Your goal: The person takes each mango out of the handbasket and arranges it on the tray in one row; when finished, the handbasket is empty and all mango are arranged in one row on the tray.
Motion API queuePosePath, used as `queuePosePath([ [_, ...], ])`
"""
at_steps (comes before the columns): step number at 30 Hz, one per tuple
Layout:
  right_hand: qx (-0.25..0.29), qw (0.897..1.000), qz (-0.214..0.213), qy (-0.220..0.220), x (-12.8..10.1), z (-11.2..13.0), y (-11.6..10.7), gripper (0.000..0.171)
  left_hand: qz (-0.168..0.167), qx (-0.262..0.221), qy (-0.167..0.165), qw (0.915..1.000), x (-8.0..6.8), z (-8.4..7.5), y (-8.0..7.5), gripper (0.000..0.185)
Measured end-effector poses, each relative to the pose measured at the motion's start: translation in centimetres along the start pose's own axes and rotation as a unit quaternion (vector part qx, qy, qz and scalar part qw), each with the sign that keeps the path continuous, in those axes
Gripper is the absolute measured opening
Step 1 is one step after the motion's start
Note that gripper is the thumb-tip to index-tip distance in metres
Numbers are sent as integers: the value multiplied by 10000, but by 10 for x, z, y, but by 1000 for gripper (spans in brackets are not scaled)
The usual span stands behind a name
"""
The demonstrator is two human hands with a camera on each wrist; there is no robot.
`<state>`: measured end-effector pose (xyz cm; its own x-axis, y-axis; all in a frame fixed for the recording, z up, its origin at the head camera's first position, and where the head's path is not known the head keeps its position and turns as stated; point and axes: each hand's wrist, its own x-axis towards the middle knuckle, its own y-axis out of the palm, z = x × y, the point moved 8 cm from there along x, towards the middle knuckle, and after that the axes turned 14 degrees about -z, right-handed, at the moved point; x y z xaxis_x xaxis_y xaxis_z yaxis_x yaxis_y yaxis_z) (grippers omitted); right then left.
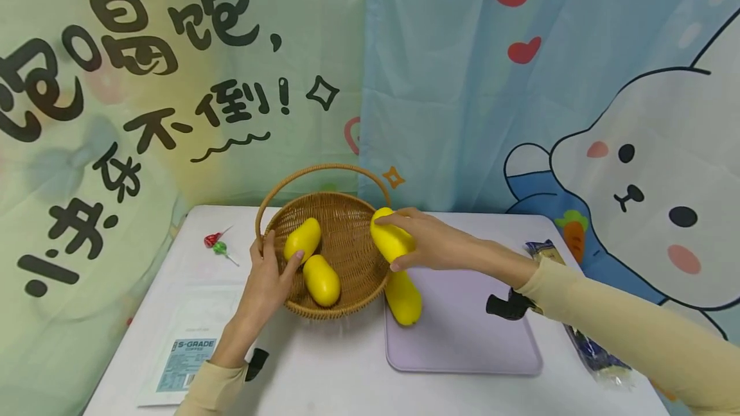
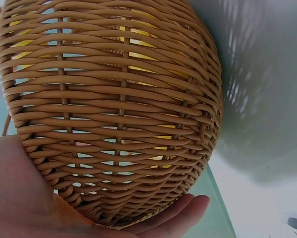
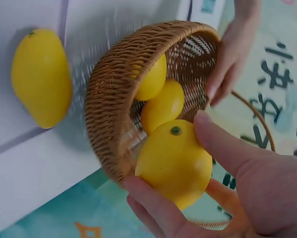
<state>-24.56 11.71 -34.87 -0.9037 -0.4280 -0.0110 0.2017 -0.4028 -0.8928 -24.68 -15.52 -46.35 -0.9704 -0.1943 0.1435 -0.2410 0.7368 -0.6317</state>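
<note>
A brown wicker basket (image 1: 355, 255) with a tall handle stands tilted on the table. My left hand (image 1: 267, 281) grips its left rim, thumb inside; in the left wrist view, fingers (image 2: 180, 218) lie against the outer weave. Two yellow mangoes (image 1: 303, 240) rest inside the basket. At the basket's right rim, my right hand (image 1: 433, 241) holds another yellow mango (image 3: 174, 163) between thumb and fingers, above the surface. One more mango (image 1: 403, 299) lies on the left edge of a pale purple board (image 1: 468, 339), beside the basket.
Two wrapped lollipops (image 1: 215, 242), red and green, lie at the back left. A white coffee bag (image 1: 187, 358) is flat at the front left. A dark blue snack packet (image 1: 595, 348) lies right of the board, partly behind my right sleeve. A printed curtain (image 1: 439, 82) hangs behind the table.
</note>
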Motion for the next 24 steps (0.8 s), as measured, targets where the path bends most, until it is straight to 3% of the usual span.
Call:
queuePosePath([
  [5, 194, 9981, -580, 40, -18, -33, -14, 76, -10, 53, 31, 10000, 1, 0, 0, 86],
  [9, 327, 9960, -810, 184, -29, -61, -9, 75, -35, 71, 43, 10000, 2, -1, 0, 87],
  [16, 545, 9930, -846, 613, -49, -104, 25, 76, 16, 42, 16, 10000, 3, -2, 0, 87],
  [24, 651, 9899, -788, 978, -61, -125, 68, 76, 33, 28, -35, 10000, 2, -1, 2, 88],
])
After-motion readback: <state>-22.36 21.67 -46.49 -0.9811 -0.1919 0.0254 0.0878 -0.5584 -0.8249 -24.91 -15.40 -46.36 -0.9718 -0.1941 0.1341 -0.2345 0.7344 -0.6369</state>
